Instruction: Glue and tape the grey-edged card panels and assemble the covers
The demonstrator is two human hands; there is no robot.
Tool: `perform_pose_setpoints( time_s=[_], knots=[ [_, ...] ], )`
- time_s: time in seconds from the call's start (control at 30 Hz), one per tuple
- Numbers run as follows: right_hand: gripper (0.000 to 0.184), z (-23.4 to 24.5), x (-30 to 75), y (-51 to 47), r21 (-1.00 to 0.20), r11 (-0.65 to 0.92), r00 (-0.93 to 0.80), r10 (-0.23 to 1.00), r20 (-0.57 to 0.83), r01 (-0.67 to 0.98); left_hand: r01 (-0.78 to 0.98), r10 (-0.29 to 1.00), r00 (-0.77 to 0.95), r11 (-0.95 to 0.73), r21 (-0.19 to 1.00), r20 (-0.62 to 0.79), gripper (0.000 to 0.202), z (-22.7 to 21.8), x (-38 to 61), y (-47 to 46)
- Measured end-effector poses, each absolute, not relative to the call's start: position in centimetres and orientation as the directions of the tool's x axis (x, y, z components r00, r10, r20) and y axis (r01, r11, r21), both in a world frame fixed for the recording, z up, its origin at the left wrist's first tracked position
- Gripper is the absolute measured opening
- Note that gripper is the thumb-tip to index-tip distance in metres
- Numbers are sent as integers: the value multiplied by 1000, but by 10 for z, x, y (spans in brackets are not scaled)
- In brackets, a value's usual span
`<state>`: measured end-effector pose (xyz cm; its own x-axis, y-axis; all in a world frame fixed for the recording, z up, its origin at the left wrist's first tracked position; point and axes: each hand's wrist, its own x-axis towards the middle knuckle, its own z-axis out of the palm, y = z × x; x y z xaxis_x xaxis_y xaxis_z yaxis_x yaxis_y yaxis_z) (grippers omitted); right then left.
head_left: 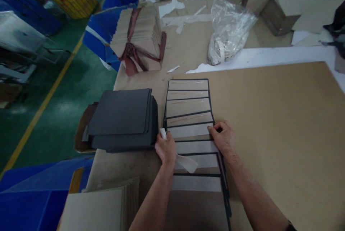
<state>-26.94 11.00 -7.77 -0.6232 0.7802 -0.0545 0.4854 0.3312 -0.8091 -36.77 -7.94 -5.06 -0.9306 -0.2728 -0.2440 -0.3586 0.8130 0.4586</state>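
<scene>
A column of overlapping dark-edged panels [196, 205] runs up the table, with only a band of each showing. The lower ones carry white strips [198, 184]; the upper bands are bare beige with shiny lines. My left hand [166, 148] is closed around a loose white paper strip [188, 163], one end poking up past the fingers and the other curling over the panels. At the column's right edge, my right hand [222, 137] pinches the end of a white strip [190, 130] lying flat across one panel. A stack of dark boards [121, 112] stands left of my left hand.
Beige boards tied with a dark red cloth band [140, 40] stand at the back left. Behind the large brown board [283, 116] sits a clear plastic bag [229, 31]. Light boards [94, 209] lie front left, near a blue bin [27, 202].
</scene>
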Motion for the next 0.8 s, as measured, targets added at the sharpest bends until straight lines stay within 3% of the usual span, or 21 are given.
perform_pose_setpoints(
  time_s=[0.23, 0.43, 0.5, 0.6, 0.7, 0.8],
  knots=[
    [25, -79, -263, 120, -801, 317, -622, 778, -86, 508, -348, -258, -935, 800, 488, -243, 25, -50, -367, -79],
    [28, -63, -245, 121, -851, 237, -557, 827, -76, 468, -290, -177, -953, 762, 578, -245, 26, -24, -352, -85],
    [29, -45, -243, 108, -891, 187, -661, 735, -151, 413, -270, -92, -954, 682, 680, -287, 26, -12, -340, -87],
    [31, -18, -250, 81, -943, 28, -850, 442, -286, 331, -425, 135, -849, 402, 811, -511, 28, 3, -321, -88],
    [29, -1, -262, 61, -944, -13, -909, 265, -320, 329, -637, 373, -653, 201, 744, -659, 32, 11, -311, -85],
    [19, 5, -270, 57, -943, 71, -924, 235, -301, 325, -668, 459, -585, 195, 719, -668, 28, 13, -310, -83]
  ],
)
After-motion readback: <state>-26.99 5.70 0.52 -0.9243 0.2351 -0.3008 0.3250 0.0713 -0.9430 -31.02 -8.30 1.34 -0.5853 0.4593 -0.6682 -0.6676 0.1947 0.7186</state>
